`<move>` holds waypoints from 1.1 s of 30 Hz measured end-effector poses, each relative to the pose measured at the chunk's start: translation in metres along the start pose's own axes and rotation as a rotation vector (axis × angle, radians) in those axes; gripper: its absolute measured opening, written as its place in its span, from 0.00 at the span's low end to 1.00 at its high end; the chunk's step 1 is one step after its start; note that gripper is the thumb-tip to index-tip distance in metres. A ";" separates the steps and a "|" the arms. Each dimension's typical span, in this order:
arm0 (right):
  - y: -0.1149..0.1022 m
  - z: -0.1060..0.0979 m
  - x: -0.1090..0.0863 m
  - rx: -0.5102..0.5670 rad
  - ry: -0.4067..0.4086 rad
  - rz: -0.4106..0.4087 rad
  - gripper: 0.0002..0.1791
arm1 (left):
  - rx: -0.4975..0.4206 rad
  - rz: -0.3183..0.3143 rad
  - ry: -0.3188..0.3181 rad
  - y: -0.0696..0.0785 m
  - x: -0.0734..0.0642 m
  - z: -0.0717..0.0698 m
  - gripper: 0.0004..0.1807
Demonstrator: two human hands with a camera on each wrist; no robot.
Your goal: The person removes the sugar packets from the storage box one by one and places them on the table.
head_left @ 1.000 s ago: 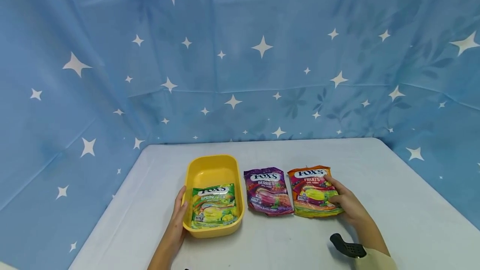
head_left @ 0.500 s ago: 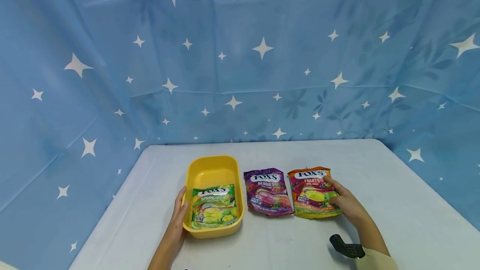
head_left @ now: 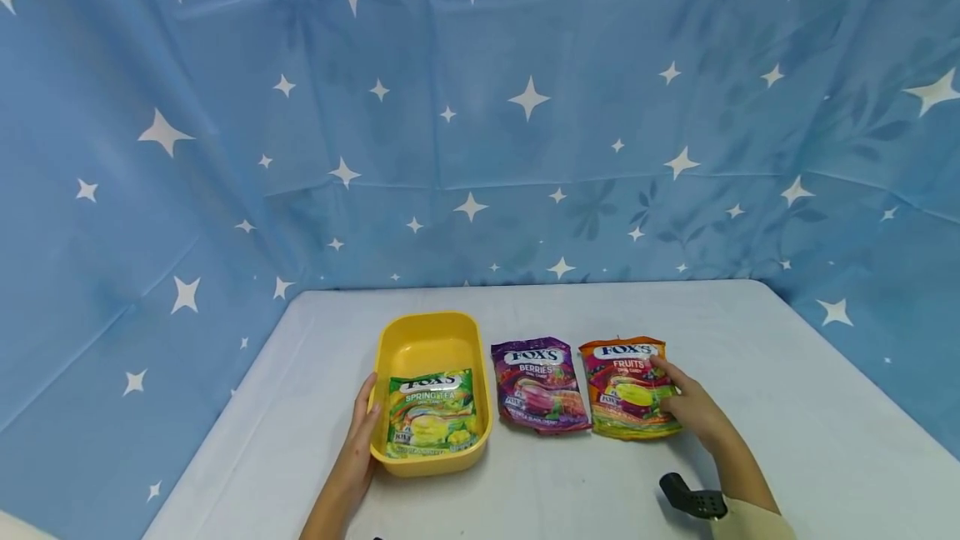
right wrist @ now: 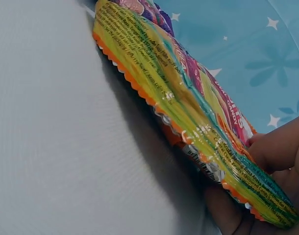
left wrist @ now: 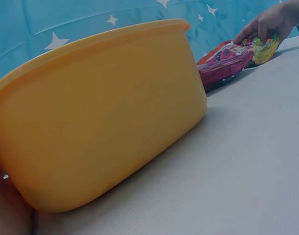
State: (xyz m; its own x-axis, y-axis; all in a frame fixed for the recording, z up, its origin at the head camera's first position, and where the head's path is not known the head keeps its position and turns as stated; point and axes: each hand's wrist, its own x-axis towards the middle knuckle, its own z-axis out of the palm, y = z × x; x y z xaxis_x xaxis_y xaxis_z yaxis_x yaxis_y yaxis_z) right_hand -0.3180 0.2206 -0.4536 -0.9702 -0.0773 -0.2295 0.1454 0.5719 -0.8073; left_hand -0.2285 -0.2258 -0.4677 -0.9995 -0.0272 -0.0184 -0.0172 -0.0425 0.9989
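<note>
Right hand (head_left: 696, 408) pinches orange-red plastic candy bag (head_left: 624, 394) right of yellow oblong plastic tub (head_left: 431, 352); edge-only grip might slip tbh

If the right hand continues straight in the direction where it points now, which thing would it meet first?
The FRUITS candy bag, whose side the right hand holds. Beyond it, the line seems to run over the white table toward the starry curtain, though depth is hard to judge.
</note>
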 end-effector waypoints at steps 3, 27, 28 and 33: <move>-0.001 -0.001 -0.001 -0.037 0.016 -0.011 0.41 | -0.006 0.001 -0.003 0.000 0.002 0.001 0.32; -0.037 0.016 -0.015 -0.499 0.234 -0.131 0.35 | 0.024 0.005 0.015 -0.002 -0.001 0.000 0.31; -0.043 0.020 -0.017 -0.473 0.243 -0.176 0.35 | 0.029 0.005 0.016 -0.002 -0.001 0.000 0.31; -0.081 0.051 -0.033 -0.190 0.171 -0.334 0.34 | 0.036 0.004 0.027 -0.002 0.001 0.002 0.30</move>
State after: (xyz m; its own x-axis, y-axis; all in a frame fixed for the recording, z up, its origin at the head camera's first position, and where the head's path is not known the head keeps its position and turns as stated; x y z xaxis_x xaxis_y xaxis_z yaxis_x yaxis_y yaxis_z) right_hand -0.2875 0.1353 -0.4078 -0.9785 -0.1566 0.1343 -0.2055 0.6800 -0.7038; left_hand -0.2296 -0.2236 -0.4696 -0.9984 -0.0544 -0.0146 -0.0143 -0.0063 0.9999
